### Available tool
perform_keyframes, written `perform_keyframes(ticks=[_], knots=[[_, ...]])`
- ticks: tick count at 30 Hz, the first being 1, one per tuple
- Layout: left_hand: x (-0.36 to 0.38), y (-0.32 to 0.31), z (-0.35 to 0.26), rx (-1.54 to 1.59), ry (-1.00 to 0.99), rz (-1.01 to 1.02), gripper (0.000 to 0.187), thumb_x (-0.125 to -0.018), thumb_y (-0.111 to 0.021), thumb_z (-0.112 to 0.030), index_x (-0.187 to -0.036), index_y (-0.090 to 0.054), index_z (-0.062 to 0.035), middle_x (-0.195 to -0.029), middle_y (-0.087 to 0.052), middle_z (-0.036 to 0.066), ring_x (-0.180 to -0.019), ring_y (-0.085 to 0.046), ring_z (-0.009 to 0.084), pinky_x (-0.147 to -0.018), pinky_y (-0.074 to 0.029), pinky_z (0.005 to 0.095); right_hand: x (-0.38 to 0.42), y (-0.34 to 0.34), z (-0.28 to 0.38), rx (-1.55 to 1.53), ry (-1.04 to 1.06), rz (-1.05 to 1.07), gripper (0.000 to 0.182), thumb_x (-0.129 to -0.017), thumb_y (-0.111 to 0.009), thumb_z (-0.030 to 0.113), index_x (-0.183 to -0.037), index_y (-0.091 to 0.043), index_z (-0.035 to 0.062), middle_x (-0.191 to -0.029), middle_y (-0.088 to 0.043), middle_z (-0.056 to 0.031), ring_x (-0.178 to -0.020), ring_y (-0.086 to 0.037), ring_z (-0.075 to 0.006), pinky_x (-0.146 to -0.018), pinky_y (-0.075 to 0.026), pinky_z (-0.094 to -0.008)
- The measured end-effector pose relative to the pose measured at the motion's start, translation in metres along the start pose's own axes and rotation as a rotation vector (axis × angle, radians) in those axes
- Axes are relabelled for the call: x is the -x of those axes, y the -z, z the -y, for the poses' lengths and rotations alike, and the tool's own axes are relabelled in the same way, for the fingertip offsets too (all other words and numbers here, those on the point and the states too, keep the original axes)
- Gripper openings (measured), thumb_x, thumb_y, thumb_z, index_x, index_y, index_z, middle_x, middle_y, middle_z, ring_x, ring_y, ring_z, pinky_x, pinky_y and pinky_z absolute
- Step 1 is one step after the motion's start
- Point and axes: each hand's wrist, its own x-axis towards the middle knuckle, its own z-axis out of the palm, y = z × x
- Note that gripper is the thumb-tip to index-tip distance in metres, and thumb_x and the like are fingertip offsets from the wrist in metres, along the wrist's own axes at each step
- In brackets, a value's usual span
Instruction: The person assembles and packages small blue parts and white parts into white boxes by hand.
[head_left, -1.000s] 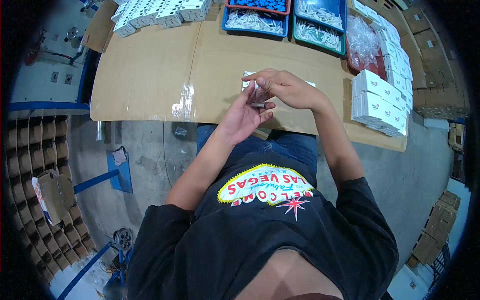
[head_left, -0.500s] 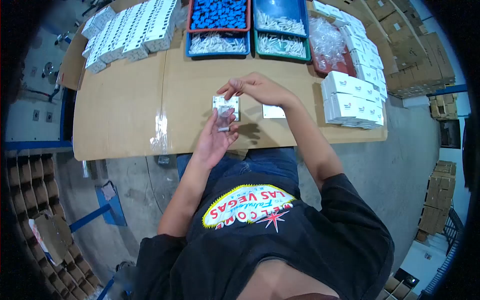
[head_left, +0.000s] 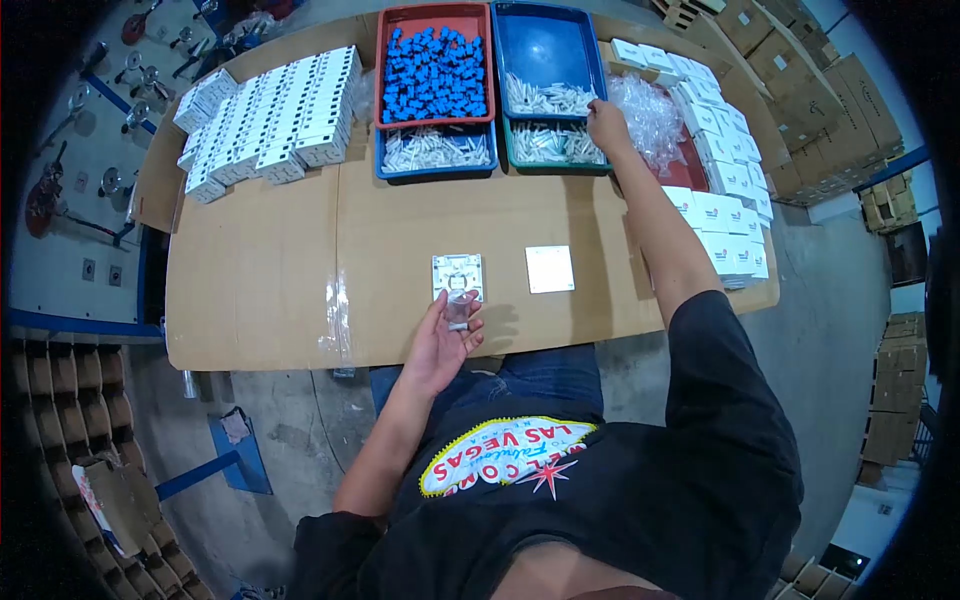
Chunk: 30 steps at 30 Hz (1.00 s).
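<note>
A cardboard-covered desk [head_left: 260, 280] stands on a grey concrete floor, with stacked brown cartons off toward two o'clock. At the desk's near edge, around six o'clock, the left hand [head_left: 440, 345] is cupped palm up, its fingers curled around a small clear plastic piece [head_left: 458, 308]. Just beyond it, touching the fingertips, a white square plate [head_left: 457, 274] lies flat, and a second white square plate [head_left: 549, 269] lies near it toward three o'clock. The right hand [head_left: 606, 125] is stretched out to about one o'clock, resting at the edge of a green tray [head_left: 556, 165] of white parts, just beside a heap of clear plastic bags [head_left: 652, 110]; I cannot tell whether its fingers grip anything. A red tray [head_left: 385, 70] of blue parts sits at twelve o'clock, rows of white boxes [head_left: 270, 115] at ten o'clock.
</note>
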Motion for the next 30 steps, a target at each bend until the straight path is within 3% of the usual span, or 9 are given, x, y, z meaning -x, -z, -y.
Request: perform_keyframes(ticks=[2, 6, 15, 22, 24, 25, 26, 28, 30], knots=[[-0.002, -0.002, 0.0, 0.0, 0.002, 0.021, 0.05, -0.105, -0.049, -0.047, -0.132, -0.06, -0.0058, -0.109, -0.067, 0.002, -0.094, -0.062, 0.0155, -0.085, -0.053, 0.032, -0.006, -0.008, -0.006, 0.136, 0.047, 0.086, 0.02, -0.086, -0.063, 0.01, -0.102, -0.072, 0.0009, -0.105, -0.071, -0.0258, -0.102, -0.067, -0.0418, -0.091, -0.053, -0.0495], [-0.005, 0.001, 0.003, -0.016, 0.018, 0.04, 0.047, -0.105, -0.049, -0.048, -0.128, -0.061, -0.0086, -0.113, -0.068, 0.003, -0.096, -0.063, 0.0151, -0.084, -0.052, 0.0316, -0.013, -0.002, 0.018, 0.125, -0.132, 0.114, 0.022, -0.087, -0.072, 0.02, -0.102, -0.072, 0.0043, -0.102, -0.071, -0.025, -0.098, -0.068, -0.0427, -0.088, -0.054, -0.0474], [-0.007, -0.003, 0.004, -0.024, 0.028, 0.007, 0.048, -0.104, -0.051, -0.048, -0.128, -0.06, -0.0066, -0.109, -0.067, 0.003, -0.095, -0.062, 0.0161, -0.086, -0.053, 0.0323, -0.029, -0.008, 0.011, 0.077, -0.05, 0.208, 0.023, -0.083, -0.077, 0.021, -0.101, -0.077, 0.0065, -0.096, -0.074, -0.0206, -0.091, -0.072, -0.0383, -0.084, -0.056, -0.0427], [-0.005, -0.002, 0.001, 0.01, 0.026, 0.02, 0.051, -0.105, -0.049, -0.048, -0.132, -0.059, -0.0054, -0.11, -0.067, 0.003, -0.094, -0.063, 0.0171, -0.085, -0.053, 0.0342, -0.021, -0.016, -0.007, -0.163, -0.05, -0.015, 0.023, -0.089, -0.07, 0.024, -0.103, -0.078, 0.007, -0.092, -0.075, -0.0183, -0.089, -0.073, -0.0345, -0.082, -0.056, -0.0399], [-0.007, -0.005, -0.003, 0.033, 0.018, 0.027, 0.052, -0.105, -0.049, -0.048, -0.134, -0.058, -0.0052, -0.11, -0.067, 0.003, -0.094, -0.063, 0.0175, -0.084, -0.054, 0.0348, -0.02, -0.006, 0.001, -0.176, -0.14, -0.089, 0.025, -0.091, -0.068, 0.025, -0.106, -0.078, 0.008, -0.093, -0.076, -0.0175, -0.088, -0.074, -0.0314, -0.08, -0.056, -0.0383], [-0.006, -0.008, -0.007, 0.067, 0.016, 0.065, 0.053, -0.105, -0.048, -0.048, -0.135, -0.057, -0.0051, -0.111, -0.068, 0.003, -0.094, -0.063, 0.018, -0.084, -0.054, 0.0352, -0.016, 0.003, 0.01, -0.291, -0.234, -0.023, 0.028, -0.09, -0.071, 0.026, -0.108, -0.077, 0.0048, -0.092, -0.077, -0.0152, -0.085, -0.075, -0.0249, -0.078, -0.056, -0.0344], [-0.004, -0.009, -0.008, 0.11, 0.013, 0.092, 0.054, -0.105, -0.047, -0.048, -0.136, -0.057, -0.0049, -0.111, -0.068, 0.003, -0.094, -0.064, 0.0184, -0.084, -0.054, 0.0356, -0.014, -0.007, 0.001, -0.528, -0.188, 0.0, 0.029, -0.088, -0.073, 0.027, -0.104, -0.079, 0.0045, -0.084, -0.077, -0.0096, -0.074, -0.071, -0.0167, -0.071, -0.056, -0.0316], [-0.002, -0.014, -0.013, 0.176, 0.01, 0.088, 0.055, -0.105, -0.046, -0.048, -0.137, -0.057, -0.0049, -0.113, -0.068, 0.003, -0.095, -0.064, 0.0187, -0.084, -0.054, 0.0361, 0.009, 0.019, 0.046, -0.798, -0.265, 0.149, 0.023, -0.092, -0.07, 0.017, -0.108, -0.078, 0.0027, -0.088, -0.075, -0.0045, -0.072, -0.065, -0.0098, -0.068, -0.053, -0.0257], [0.003, -0.022, -0.018, 0.17, 0.014, 0.171, 0.055, -0.105, -0.046, -0.047, -0.139, -0.057, -0.005, -0.115, -0.069, 0.004, -0.096, -0.065, 0.0188, -0.084, -0.054, 0.0363, 0.044, 0.042, 0.095, -0.926, -0.188, 0.196, 0.02, -0.095, -0.066, 0.01, -0.11, -0.077, 0.0017, -0.092, -0.074, -0.0029, -0.073, -0.062, -0.0076, -0.068, -0.051, -0.0223]])
